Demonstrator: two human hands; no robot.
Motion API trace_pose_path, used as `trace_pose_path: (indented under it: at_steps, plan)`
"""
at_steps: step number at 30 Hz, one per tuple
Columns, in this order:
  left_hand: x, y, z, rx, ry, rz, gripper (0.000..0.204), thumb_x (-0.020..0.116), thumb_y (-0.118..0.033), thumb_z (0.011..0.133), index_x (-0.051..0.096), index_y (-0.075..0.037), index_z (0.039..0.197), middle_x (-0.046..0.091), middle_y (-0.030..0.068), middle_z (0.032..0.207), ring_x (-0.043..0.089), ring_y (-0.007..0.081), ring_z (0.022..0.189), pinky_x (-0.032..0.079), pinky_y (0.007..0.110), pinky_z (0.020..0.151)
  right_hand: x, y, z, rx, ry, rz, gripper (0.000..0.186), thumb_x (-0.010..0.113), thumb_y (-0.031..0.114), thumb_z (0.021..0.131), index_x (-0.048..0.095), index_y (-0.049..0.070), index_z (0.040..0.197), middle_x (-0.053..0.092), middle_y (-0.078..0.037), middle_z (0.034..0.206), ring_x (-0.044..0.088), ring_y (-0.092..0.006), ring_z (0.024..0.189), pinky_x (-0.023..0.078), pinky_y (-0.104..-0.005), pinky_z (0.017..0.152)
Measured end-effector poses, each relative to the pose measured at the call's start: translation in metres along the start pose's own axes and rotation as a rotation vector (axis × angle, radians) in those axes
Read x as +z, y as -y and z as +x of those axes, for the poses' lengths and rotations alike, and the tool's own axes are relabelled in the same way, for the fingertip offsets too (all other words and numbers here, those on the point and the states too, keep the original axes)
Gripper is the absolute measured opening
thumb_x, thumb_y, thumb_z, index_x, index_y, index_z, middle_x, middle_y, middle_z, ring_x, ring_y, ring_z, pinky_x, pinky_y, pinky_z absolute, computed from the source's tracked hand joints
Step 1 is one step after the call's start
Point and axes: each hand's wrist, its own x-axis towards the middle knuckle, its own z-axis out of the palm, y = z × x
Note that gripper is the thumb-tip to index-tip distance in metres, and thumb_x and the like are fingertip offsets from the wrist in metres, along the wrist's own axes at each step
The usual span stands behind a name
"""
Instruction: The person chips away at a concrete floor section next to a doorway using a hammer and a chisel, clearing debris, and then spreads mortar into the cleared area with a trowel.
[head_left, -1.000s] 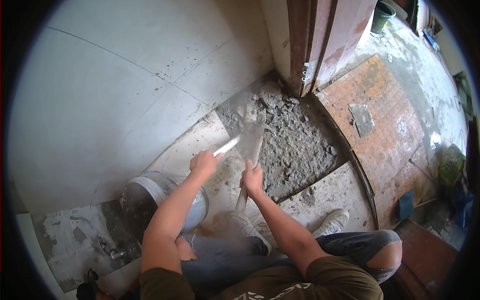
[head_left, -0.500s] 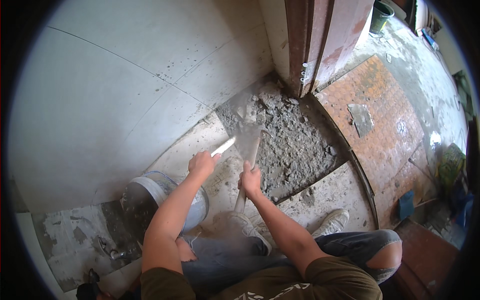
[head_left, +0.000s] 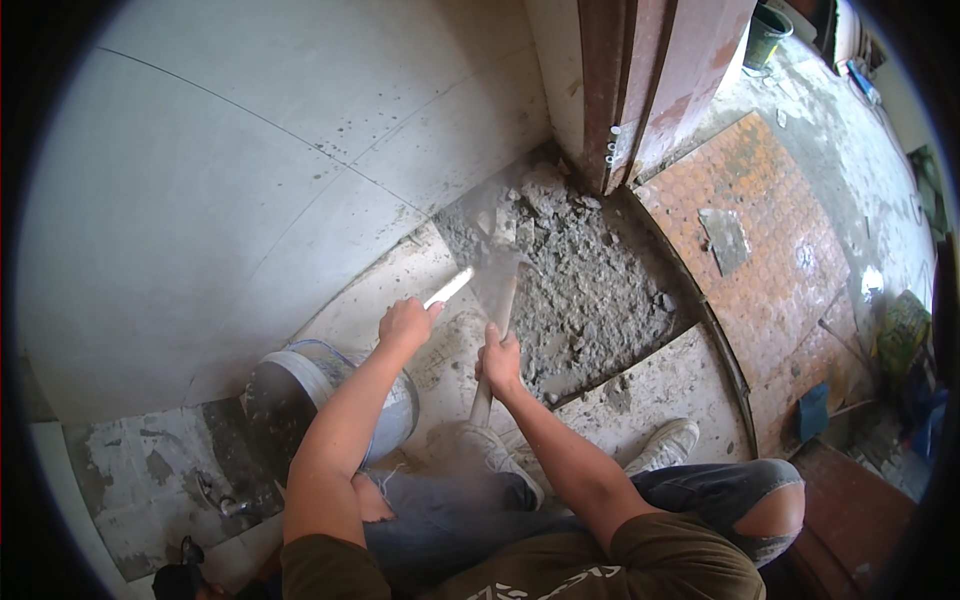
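My left hand (head_left: 405, 324) is closed around the pale, straight handle (head_left: 450, 287) of a tool whose far end is lost in a hazy smear. A wooden-handled pick hammer (head_left: 510, 300) is gripped in my right hand (head_left: 499, 357), with its thin curved metal head over the rubble. Both tools reach over a patch of broken grey mortar (head_left: 590, 280), rough and lumpy, in a cut-out of the floor. Beside my left forearm a dirty metal-grey bucket (head_left: 385, 415) lies tilted, its mouth facing left.
A pale tiled wall (head_left: 230, 180) runs along the left. Beyond the rubble stands a reddish door frame (head_left: 640, 90). Worn orange tiles (head_left: 770, 220) lie to the right, with a loose tile piece (head_left: 724, 241) on them. A dark green bucket (head_left: 766, 35) stands far right. My shoes (head_left: 663, 447) rest on pale tiles.
Very little differs. The view has shifted slightly, and both hands keep their grips in nearly the same place over the rubble.
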Motion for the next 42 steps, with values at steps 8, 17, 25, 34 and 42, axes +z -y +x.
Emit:
trace_pose_path:
  at_steps: [8, 17, 25, 34, 42]
  plan:
    - [0.0, -0.003, 0.003, -0.015, 0.048, -0.072, 0.063, 0.05, -0.057, 0.091, 0.067, 0.002, 0.107, 0.065, 0.0257, 0.109, 0.062, 0.0408, 0.104, 0.05, 0.047, 0.088, -0.003, 0.0, 0.001, -0.017, -0.011, -0.101, 0.039, 0.051, 0.039, 0.097, 0.046, 0.0, 0.093, 0.05, -0.006, 0.055, 0.054, -0.0185, 0.039, 0.045, -0.0337, 0.036]
    - [0.003, 0.0, 0.01, -0.07, 0.058, -0.077, 0.06, 0.051, -0.056, 0.091, 0.065, -0.001, 0.111, 0.065, 0.0227, 0.113, 0.062, 0.0372, 0.107, 0.05, 0.046, 0.089, 0.001, -0.017, 0.01, -0.114, 0.003, -0.189, 0.039, 0.051, 0.037, 0.097, 0.047, -0.001, 0.09, 0.055, -0.01, 0.06, 0.056, -0.0198, 0.041, 0.045, -0.0355, 0.038]
    - [0.013, 0.001, 0.028, 0.007, -0.013, 0.013, 0.067, 0.049, -0.062, 0.089, 0.066, 0.0, 0.108, 0.066, 0.0236, 0.109, 0.063, 0.0379, 0.105, 0.05, 0.046, 0.088, -0.015, -0.001, 0.045, 0.06, 0.077, -0.159, 0.042, 0.054, 0.04, 0.095, 0.049, -0.002, 0.093, 0.055, -0.01, 0.061, 0.056, -0.0211, 0.043, 0.047, -0.0361, 0.039]
    - [-0.034, -0.007, 0.026, 0.02, -0.07, -0.043, 0.068, 0.05, -0.061, 0.089, 0.067, 0.003, 0.105, 0.066, 0.0242, 0.107, 0.063, 0.0392, 0.102, 0.05, 0.047, 0.086, -0.043, 0.045, 0.024, -0.093, 0.002, 0.013, 0.035, 0.05, 0.038, 0.098, 0.047, 0.004, 0.093, 0.049, -0.005, 0.052, 0.05, -0.0177, 0.037, 0.041, -0.0341, 0.035]
    - [0.006, 0.012, 0.033, 0.027, 0.169, 0.077, 0.068, 0.048, -0.062, 0.09, 0.065, 0.0, 0.112, 0.066, 0.0205, 0.11, 0.062, 0.0347, 0.107, 0.049, 0.043, 0.088, -0.051, 0.057, 0.015, -0.154, 0.015, -0.09, 0.037, 0.05, 0.039, 0.098, 0.051, 0.004, 0.085, 0.049, -0.005, 0.051, 0.049, -0.0177, 0.037, 0.041, -0.0345, 0.035]
